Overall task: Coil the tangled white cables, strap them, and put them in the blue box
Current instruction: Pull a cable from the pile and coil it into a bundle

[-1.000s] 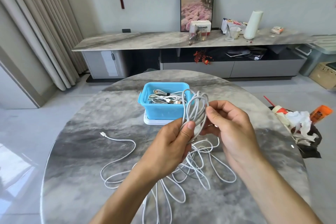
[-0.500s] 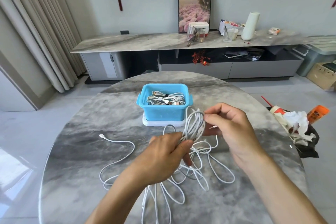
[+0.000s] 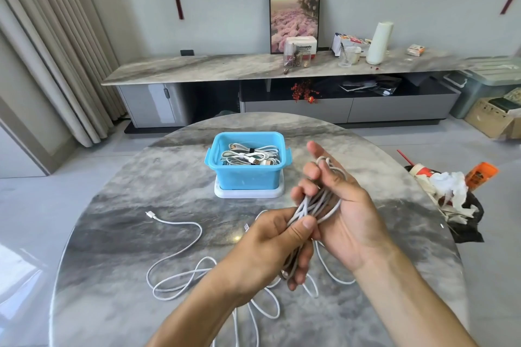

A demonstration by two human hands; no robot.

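Note:
A coiled white cable (image 3: 317,203) lies bunched between both hands above the round marble table (image 3: 112,234). My left hand (image 3: 270,248) grips its lower end between thumb and curled fingers. My right hand (image 3: 338,205) holds the upper loops, with its fingers hooked round them and the index finger pointing up. A tangle of loose white cables (image 3: 180,270) is spread on the table beneath and to the left. The blue box (image 3: 248,177) stands beyond the hands on a white lid, with strapped white cables (image 3: 249,155) inside it.
A trash bag with paper scraps and an orange item (image 3: 451,191) sits off the table's right edge. A long marble sideboard (image 3: 253,67) runs along the far wall. Curtains (image 3: 56,51) hang at the left.
The coil has come down from in front of the box to lower right of it. My right hand turned palm-up and slid under the loops; my left hand shifted its grip to the coil's lower end.

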